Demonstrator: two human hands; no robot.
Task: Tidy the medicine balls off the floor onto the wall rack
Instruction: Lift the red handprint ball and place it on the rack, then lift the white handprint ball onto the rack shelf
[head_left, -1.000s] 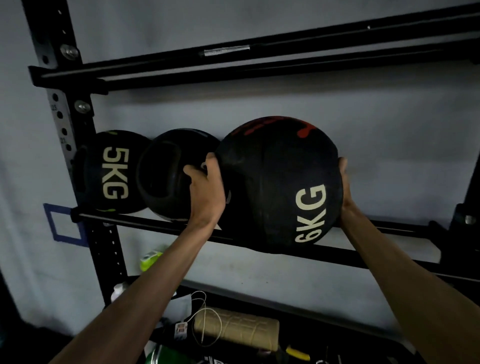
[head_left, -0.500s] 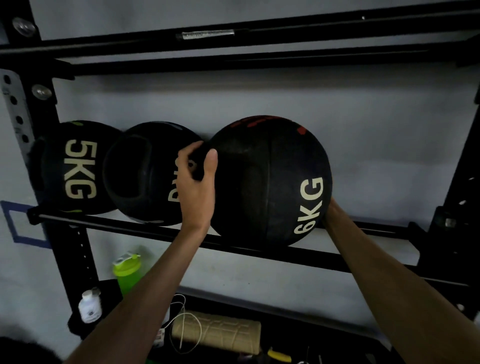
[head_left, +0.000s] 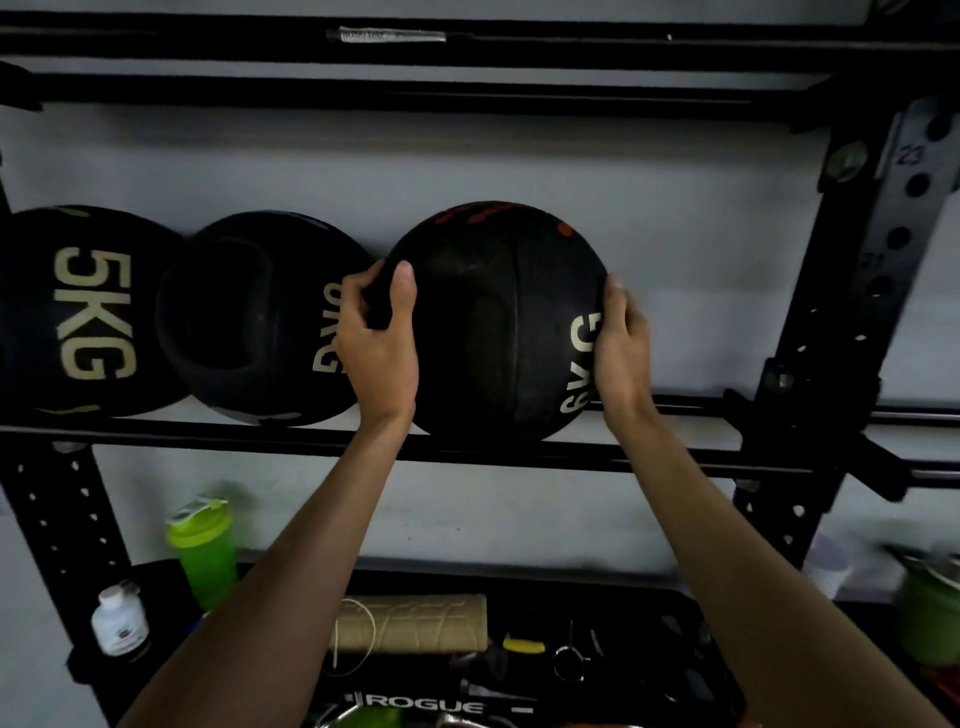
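Item 1, left hand (head_left: 376, 343): fingers hooked round the left edge of the big ball (head_left: 493, 322), thumb upright on its face.

Item 2, right hand (head_left: 621, 345): palm pressed to the ball's right side, fingers wrapped behind it, tips out of my sight.

Item 3, big ball: between my two sets of fingers, resting on the rack rail (head_left: 208, 434) just under both wrists.

Item 4, middle ball (head_left: 254, 317): just beyond my left knuckles; 5KG ball (head_left: 78, 312) farther out that side.

Step, as I judge it: seating this ball on the rack, nearly done.

Next: let go gently, draw the left fingers from the narrow gap without nudging either ball, and watch for rolling toward the open rail past my right fingers.
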